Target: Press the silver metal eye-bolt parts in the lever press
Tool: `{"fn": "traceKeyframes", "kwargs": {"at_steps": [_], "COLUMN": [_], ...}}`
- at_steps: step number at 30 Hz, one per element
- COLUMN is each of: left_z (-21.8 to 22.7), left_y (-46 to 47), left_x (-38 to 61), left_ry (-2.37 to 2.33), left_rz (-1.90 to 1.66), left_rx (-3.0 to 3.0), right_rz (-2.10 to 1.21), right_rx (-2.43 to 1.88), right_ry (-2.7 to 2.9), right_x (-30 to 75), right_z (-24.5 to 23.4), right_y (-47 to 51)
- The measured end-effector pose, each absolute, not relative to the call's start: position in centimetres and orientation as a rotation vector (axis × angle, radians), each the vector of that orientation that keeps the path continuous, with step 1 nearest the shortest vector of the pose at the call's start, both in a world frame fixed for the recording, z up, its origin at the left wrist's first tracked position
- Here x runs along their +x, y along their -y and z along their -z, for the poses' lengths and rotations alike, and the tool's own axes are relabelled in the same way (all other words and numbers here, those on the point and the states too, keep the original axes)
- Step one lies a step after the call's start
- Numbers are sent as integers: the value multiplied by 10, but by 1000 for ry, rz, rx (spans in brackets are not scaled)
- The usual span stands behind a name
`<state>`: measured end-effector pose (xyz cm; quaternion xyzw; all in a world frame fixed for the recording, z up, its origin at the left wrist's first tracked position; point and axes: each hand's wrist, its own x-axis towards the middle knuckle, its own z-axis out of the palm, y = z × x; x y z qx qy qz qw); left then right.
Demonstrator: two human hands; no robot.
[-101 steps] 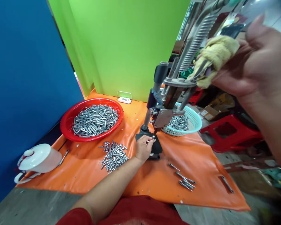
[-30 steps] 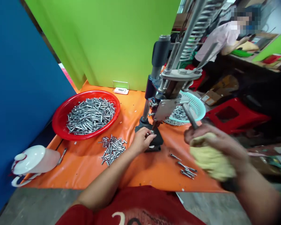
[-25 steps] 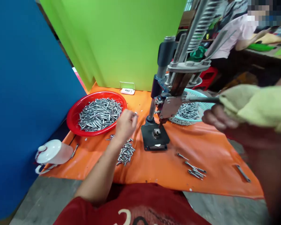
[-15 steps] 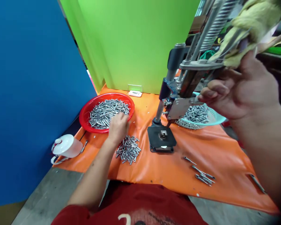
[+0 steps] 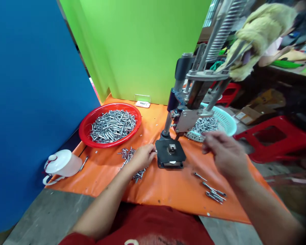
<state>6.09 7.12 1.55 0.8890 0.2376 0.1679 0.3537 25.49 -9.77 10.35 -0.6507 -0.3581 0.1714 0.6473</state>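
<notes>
My left hand (image 5: 142, 158) hovers over a small pile of metal pieces (image 5: 129, 156), its fingertips pinched together at the left edge of the black base (image 5: 170, 156) of a hand press (image 5: 191, 98). What the pinch holds is too small to make out. My right hand (image 5: 223, 154) is in the air to the right of the press base, off the lever, with loosely bent fingers and nothing in it. The lever's cloth-wrapped handle (image 5: 257, 29) stands raised at the upper right.
A red bowl (image 5: 85, 124) full of metal pieces sits at the back left and a teal basket (image 5: 228, 120) of them sits behind the press. A white lidded cup (image 5: 61, 164) stands at the left. Several loose pieces (image 5: 212, 191) lie on the orange mat (image 5: 168, 187). Red stools (image 5: 277, 136) stand to the right.
My right hand has let go of the raised lever and dropped down beside the press. My left hand has come back from the red bowl to the base's left edge.
</notes>
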Motion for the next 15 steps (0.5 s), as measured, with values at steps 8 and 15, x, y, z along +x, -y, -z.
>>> {"fn": "traceKeyframes", "kwargs": {"at_steps": [8, 15], "left_z": [-16, -12], "left_y": [-32, -38], "left_x": [106, 115], "left_ry": [-386, -549], "left_rz": [-469, -690], "left_rx": [1626, 2172], "right_rz": [-600, -263], "right_rx": [-1776, -1818], "right_ry": [1274, 1355], "right_x": [231, 251], "right_z": [-28, -12], "right_y": [83, 72]}}
